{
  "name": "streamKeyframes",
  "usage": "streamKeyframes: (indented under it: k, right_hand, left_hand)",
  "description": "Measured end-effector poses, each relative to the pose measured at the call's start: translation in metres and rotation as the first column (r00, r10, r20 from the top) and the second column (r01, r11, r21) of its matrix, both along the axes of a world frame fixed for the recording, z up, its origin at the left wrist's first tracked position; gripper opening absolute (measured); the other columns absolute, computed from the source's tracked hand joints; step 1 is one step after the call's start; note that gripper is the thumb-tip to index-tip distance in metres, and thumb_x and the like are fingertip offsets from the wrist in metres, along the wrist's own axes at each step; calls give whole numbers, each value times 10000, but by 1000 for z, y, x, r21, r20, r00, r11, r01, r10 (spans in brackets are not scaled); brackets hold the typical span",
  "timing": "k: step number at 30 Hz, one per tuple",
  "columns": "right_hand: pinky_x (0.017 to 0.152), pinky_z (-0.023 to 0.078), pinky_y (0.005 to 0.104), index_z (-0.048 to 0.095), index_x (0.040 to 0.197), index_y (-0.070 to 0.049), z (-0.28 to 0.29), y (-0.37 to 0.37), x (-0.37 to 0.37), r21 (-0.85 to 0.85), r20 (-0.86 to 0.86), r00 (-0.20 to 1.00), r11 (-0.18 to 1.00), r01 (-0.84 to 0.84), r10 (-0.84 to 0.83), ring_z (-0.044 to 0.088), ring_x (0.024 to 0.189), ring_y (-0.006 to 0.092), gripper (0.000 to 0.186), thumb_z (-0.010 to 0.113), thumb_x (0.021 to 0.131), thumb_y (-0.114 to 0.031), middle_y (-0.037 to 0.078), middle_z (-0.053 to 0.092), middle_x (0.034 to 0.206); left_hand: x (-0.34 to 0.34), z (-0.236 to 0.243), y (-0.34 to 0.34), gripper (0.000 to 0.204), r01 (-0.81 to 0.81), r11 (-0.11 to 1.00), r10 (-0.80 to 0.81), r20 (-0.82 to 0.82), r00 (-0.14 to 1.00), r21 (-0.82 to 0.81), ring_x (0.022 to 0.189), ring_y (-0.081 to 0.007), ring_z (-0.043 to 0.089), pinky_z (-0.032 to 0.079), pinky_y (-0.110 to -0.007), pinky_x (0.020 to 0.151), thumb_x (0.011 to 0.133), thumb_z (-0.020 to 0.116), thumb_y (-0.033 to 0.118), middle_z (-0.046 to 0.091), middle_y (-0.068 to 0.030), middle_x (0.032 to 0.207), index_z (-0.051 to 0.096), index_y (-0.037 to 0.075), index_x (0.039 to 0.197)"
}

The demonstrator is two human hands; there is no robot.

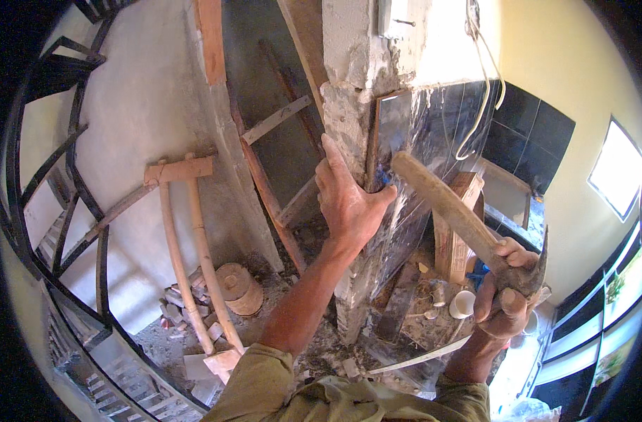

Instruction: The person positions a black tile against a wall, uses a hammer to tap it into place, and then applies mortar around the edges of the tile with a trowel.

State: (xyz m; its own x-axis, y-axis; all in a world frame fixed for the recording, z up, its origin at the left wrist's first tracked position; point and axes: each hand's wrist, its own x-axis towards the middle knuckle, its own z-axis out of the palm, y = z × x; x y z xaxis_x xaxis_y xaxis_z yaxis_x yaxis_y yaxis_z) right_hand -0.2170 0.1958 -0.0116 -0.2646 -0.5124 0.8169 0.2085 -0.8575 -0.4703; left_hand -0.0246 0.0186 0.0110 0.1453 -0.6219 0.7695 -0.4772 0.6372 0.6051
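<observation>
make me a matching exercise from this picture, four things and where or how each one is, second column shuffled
Things
1. wooden-handled metal hammer
2. bare left hand
3. loose white cable
4. small round white cup

Places and states
A. dangling in front of the glossy dark wall tiles
B. low down among the clutter, right of the wall's broken edge
C. gripped near its head by the bare right hand
D. spread at that broken edge, thumb out to the right

Right pairs: 1-C, 2-D, 3-A, 4-B
</observation>
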Motion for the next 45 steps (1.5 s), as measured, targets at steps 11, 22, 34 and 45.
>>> streamKeyframes:
  k: [11,22,34,45]
  right_hand:
    - [313,410,211,501,1111,109,15,6,22,46,115,992,998,37,-42,532,373,154,496,704,731,-135,314,486,1194]
    - [929,449,391,532,1101,72,20,13,20,152,146,988,988,30,-52,534,1111,337,527,728,684,-182,284,581,1079]
    - [450,513,245,518,1073,100,35,5,22,61,51,995,995,82,-85,606,512,214,484,714,710,-153,319,529,1127]
    - [282,426,203,430,1161,143,50,9,21,-93,42,999,995,31,-27,546,391,171,517,670,762,-82,340,475,1177]
  left_hand:
    - [1,2,2,1249,14,998,-12,-34,999,58,1205,-434,406,347,-497,1044,581,875,165,399,-286,1293,65,-17,1514]
    - [-1,5,5,1256,9,996,-8,-16,1000,84,1185,-436,416,368,-507,1017,591,872,179,403,-283,1275,46,-6,1518]
    - [2,2,1,1255,-7,999,7,8,1000,49,1171,-442,426,370,-501,1008,583,881,182,410,-294,1267,60,-41,1506]
    - [1,0,-2,1212,13,1000,-13,29,999,4,1168,-446,428,381,-546,981,618,848,215,417,-293,1258,66,-51,1505]
